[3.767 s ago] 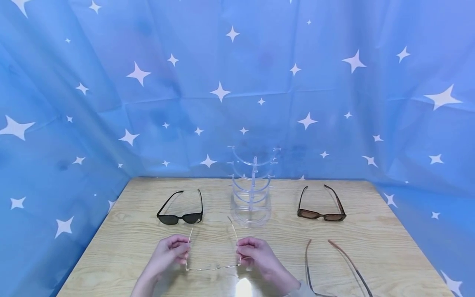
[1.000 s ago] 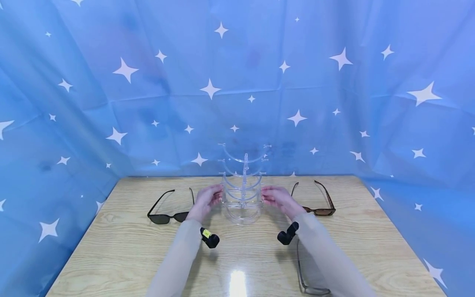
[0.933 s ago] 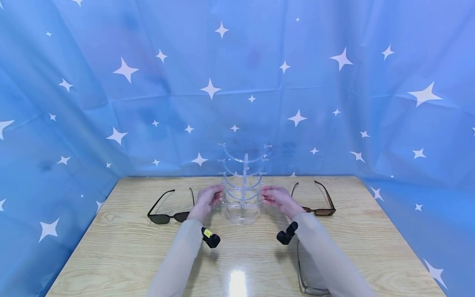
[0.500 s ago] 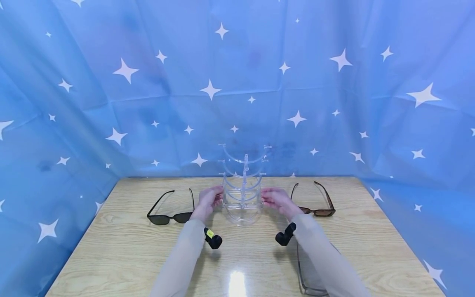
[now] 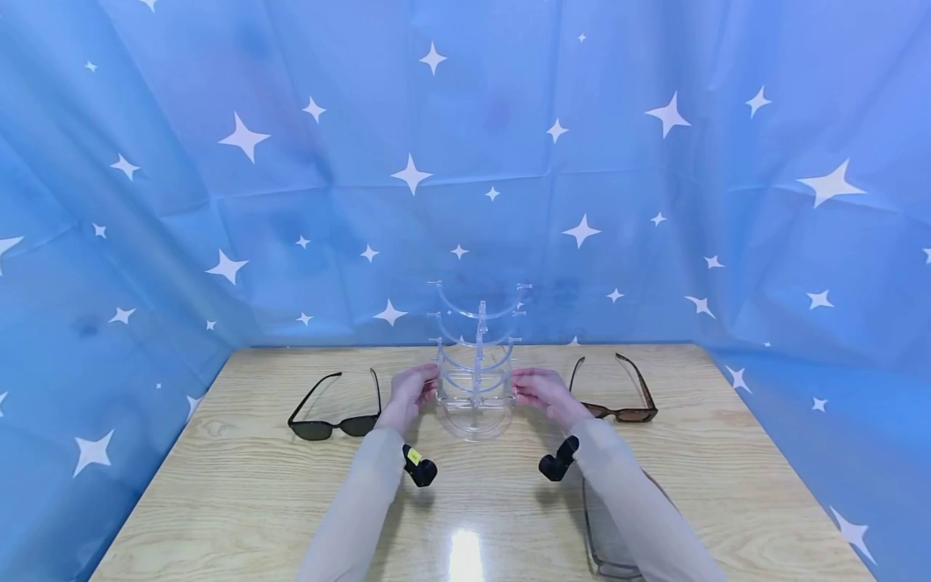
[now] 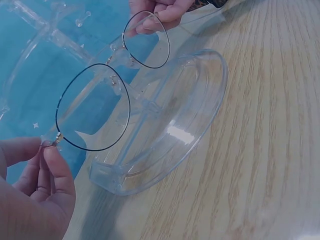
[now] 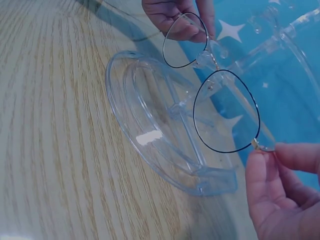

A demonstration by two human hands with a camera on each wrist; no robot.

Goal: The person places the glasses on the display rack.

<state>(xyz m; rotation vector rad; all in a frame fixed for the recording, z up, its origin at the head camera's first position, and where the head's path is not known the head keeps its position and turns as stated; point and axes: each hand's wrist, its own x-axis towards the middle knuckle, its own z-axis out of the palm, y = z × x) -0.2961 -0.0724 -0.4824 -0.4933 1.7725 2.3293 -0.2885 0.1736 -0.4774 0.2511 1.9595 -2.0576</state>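
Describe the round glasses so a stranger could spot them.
On the wooden table stands a clear eyewear rack. By its lower part, the left hand and right hand pinch thin-rimmed round eyeglasses. Unlike the black sunglasses nearby, these are clear-lensed.

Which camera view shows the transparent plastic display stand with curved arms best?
The head view, because the transparent plastic stand appears there from top to bottom. Both wrist views show its rounded base closer, but cut off its upper part.
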